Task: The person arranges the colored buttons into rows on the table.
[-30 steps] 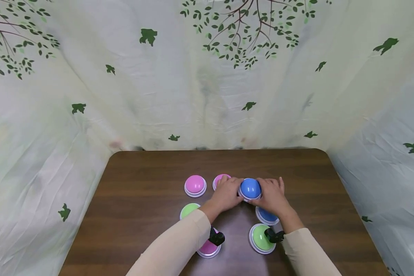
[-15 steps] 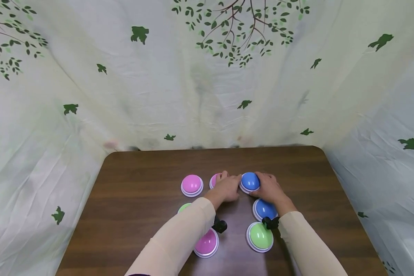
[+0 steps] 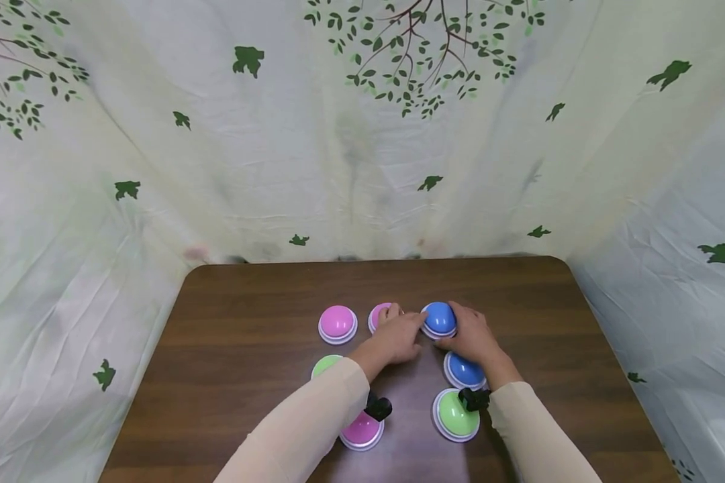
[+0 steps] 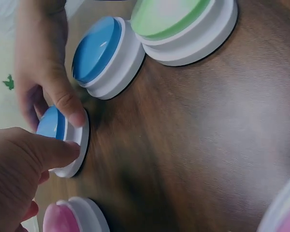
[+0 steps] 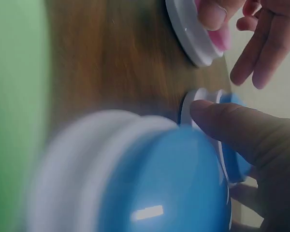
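A blue dome push button [image 3: 440, 316] with a white base sits on the table's far side. My right hand [image 3: 474, 339] holds it from the right, thumb on the near side of the base and fingers round the back. At its left is my left hand [image 3: 394, 339], which overlaps a pink button [image 3: 377, 315] behind it in the head view. In the right wrist view the left hand [image 5: 270, 38] has loosely straight fingers, apart from the blue dome. A second blue button [image 3: 466, 370] stands just nearer than the right hand, by a green button [image 3: 457, 414].
Another pink button [image 3: 337, 322] stands at the left, with a green one [image 3: 324, 364] partly under the left sleeve. Nearest is a magenta button [image 3: 362, 431]. The brown table [image 3: 248, 349] ends at a leaf-printed cloth [image 3: 338, 168].
The blue button has moved slightly farther from me, away from the second blue button, with both hands. My left hand has let go and shifted a little to the left; the right still holds it.
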Demonstrator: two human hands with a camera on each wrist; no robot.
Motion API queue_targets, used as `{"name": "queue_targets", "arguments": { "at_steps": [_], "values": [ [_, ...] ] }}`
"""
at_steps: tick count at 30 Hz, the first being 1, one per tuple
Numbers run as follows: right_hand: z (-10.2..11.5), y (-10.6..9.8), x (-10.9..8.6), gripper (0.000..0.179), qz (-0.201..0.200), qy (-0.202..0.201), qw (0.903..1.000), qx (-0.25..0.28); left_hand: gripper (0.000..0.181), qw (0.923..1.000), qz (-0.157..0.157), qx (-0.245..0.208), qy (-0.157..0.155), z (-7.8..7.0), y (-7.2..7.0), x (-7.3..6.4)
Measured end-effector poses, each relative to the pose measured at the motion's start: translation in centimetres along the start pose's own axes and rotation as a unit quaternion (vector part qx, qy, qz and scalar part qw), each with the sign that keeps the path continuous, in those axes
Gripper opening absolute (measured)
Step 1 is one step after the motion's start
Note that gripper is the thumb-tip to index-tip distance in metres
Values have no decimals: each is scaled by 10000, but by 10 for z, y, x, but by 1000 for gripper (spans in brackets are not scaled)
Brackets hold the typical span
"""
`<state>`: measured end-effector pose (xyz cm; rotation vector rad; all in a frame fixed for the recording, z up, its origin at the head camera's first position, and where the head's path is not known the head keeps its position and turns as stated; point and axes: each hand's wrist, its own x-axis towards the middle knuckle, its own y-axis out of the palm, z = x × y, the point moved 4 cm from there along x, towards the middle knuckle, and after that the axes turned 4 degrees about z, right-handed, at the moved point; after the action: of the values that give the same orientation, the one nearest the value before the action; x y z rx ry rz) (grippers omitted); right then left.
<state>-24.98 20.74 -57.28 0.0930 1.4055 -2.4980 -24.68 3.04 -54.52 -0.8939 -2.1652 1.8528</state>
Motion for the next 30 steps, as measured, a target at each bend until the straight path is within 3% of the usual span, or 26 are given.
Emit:
{"name": "queue_targets", "arguments": {
  "at_steps": [4, 10, 14, 17, 22, 26, 30],
  "values": [
    [15, 4, -17, 91, -526, -209, 9981, -255, 60, 9979, -575, -296, -42, 17, 3, -29],
    [62, 23, -52, 78, -1327, -854, 9848, -722, 51, 9853, -1471, -834, -253, 45, 13, -92],
    [100, 49, -75, 73, -1362, -1513, 9771, -627, 50, 9773, -1798, -1041, -417, 58, 27, -130],
    [123, 71, -84, 68, -1036, -1826, 9767, -454, 51, 9686, -2035, -1148, -847, 67, 37, -151],
    [147, 99, -78, 57, -224, -1577, 9872, -64, 61, 9487, -2313, -1405, -1637, 81, 43, -171],
    [161, 111, -62, 48, -80, -1385, 9902, -168, 77, 9377, -2170, -1682, -2131, 88, 46, -174],
    [172, 115, -49, 40, 20, -1513, 9867, -593, 86, 9288, -1935, -1878, -2541, 91, 47, -174]
  ]
}}
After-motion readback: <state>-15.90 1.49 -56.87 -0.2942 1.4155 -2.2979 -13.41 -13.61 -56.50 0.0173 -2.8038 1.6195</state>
